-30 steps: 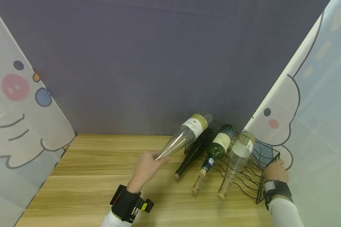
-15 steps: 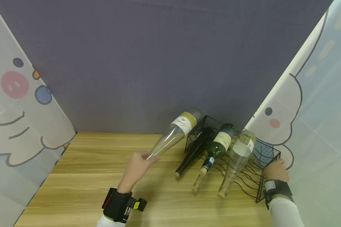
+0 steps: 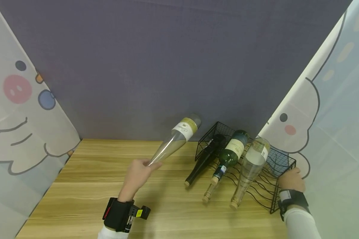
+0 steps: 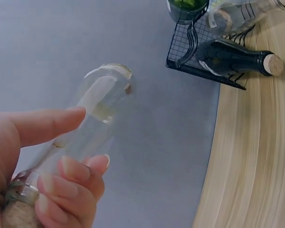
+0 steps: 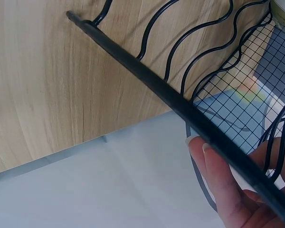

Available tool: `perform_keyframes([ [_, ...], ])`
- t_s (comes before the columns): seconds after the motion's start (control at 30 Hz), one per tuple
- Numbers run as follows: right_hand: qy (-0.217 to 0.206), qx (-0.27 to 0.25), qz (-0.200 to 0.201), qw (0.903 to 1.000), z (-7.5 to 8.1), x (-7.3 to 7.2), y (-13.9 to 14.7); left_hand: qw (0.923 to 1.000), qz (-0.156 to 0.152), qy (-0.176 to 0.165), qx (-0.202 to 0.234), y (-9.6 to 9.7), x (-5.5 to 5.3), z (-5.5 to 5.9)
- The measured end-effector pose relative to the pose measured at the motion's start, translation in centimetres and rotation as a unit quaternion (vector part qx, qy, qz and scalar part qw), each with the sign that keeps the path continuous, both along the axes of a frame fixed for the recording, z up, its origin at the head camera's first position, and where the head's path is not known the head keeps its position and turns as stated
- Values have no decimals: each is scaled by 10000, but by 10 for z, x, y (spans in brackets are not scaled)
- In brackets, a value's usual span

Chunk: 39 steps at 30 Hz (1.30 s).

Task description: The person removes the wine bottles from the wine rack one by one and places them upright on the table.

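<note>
My left hand (image 3: 136, 176) grips a clear glass wine bottle (image 3: 174, 136) by its neck, left of the rack and raised over the table. The bottle slants, its base up and away to the right, its white and gold label showing. In the left wrist view its cork (image 4: 19, 216) sits by the palm, thumb along the glass. At the right, my right hand (image 3: 291, 181) holds the end of a black wire wine rack (image 3: 279, 162). The right wrist view has those fingers (image 5: 218, 175) curled at the rack's thick bar (image 5: 156, 85).
In the rack lie a dark bottle (image 3: 207, 154), a green bottle (image 3: 233, 149) and a clear bottle (image 3: 254, 162), corks toward me. Another clear neck (image 3: 208, 192) shows beneath the green one. Behind the wooden table (image 3: 92, 192) hangs a grey cloth (image 3: 155, 73); printed curtains flank it.
My left hand has carried the clear bottle leftward, away from over the rack's left end, uncovering the dark bottle there. The right hand stays on the rack.
</note>
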State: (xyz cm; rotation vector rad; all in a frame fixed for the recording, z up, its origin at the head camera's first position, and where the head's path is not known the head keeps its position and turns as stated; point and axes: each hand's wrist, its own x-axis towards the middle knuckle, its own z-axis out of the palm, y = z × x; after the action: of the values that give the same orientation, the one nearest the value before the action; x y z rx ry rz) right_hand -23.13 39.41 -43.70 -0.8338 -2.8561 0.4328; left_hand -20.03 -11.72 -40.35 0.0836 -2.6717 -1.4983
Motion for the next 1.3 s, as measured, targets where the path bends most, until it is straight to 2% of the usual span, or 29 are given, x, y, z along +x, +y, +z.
perform_keyframes([
  [0.13,-41,-56,-18,10000,0,0,0,10000,-8,-51,31,-3,0,0],
  [0.33,-115,-109,-27,9999,1,0,0,9983,-35,-292,505,-9,0,-1],
  [0.53,-162,-133,-26,9998,2,3,1,9928,-141,-549,1051,-18,1,-5],
  [0.6,-142,-134,-21,9998,2,2,1,9924,-198,-608,1051,-23,2,-7],
  [0.9,-175,-115,-78,9998,2,-2,1,9949,-12,-800,620,-35,6,-16],
  [1.1,-307,-138,56,9994,3,-2,2,9931,14,-978,648,-37,8,-20],
  [1.3,-211,-127,47,9997,5,-2,2,9923,-58,-1082,606,-37,7,-25],
])
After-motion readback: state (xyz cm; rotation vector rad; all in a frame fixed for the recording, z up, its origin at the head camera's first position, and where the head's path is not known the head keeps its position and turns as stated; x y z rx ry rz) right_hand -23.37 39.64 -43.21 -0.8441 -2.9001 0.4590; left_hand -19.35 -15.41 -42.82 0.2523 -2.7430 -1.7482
